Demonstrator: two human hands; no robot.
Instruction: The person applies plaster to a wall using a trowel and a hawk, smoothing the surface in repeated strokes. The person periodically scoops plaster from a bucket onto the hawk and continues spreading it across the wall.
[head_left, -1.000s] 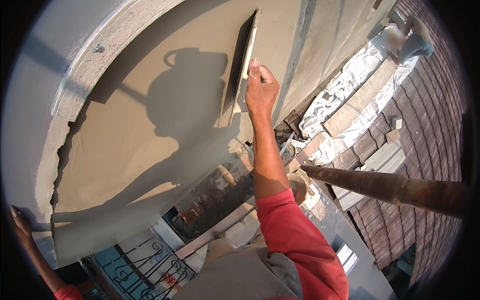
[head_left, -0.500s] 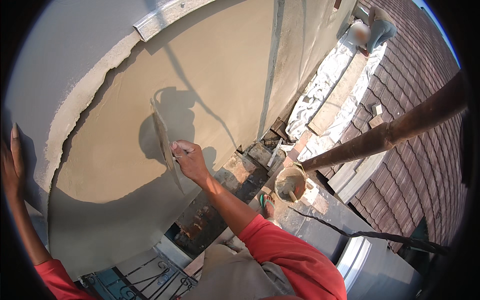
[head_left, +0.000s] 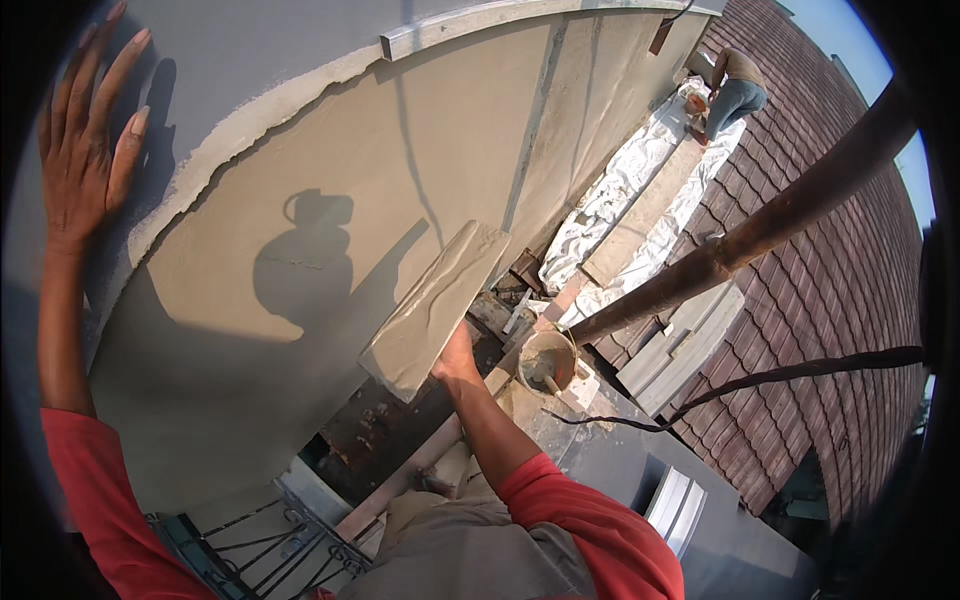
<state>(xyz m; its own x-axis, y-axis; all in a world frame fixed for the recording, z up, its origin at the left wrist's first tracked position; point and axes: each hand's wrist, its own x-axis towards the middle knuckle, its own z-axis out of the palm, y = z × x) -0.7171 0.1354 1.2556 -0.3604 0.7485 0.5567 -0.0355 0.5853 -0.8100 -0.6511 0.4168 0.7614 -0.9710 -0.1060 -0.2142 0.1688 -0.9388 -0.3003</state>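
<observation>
My right hand (head_left: 458, 358) grips a plastering trowel (head_left: 435, 310) from behind, hiding its handle. The long flat face is turned up toward me and carries a smeared layer of wet mortar. It is held in front of the wall's freshly coated, tan plaster (head_left: 400, 150), where my shadow falls. My left hand (head_left: 88, 160) lies flat with fingers spread on the smooth grey upper wall (head_left: 230, 60), beyond the ragged plaster edge (head_left: 190, 195).
A mortar bucket (head_left: 525, 345) with a tool in it stands on the ledge. A brown pole (head_left: 730, 250) slants across the right, above roof tiles (head_left: 800, 320). Below hangs a dark cable (head_left: 740, 385). Another person (head_left: 738, 90) bends over white sheeting (head_left: 580, 235). Metal scrollwork (head_left: 270, 550) lies below.
The trowel has turned from nearly edge-on at the wall to show its mortar-covered face, lower and farther right. My left hand shows higher on the wall. The view has shifted.
</observation>
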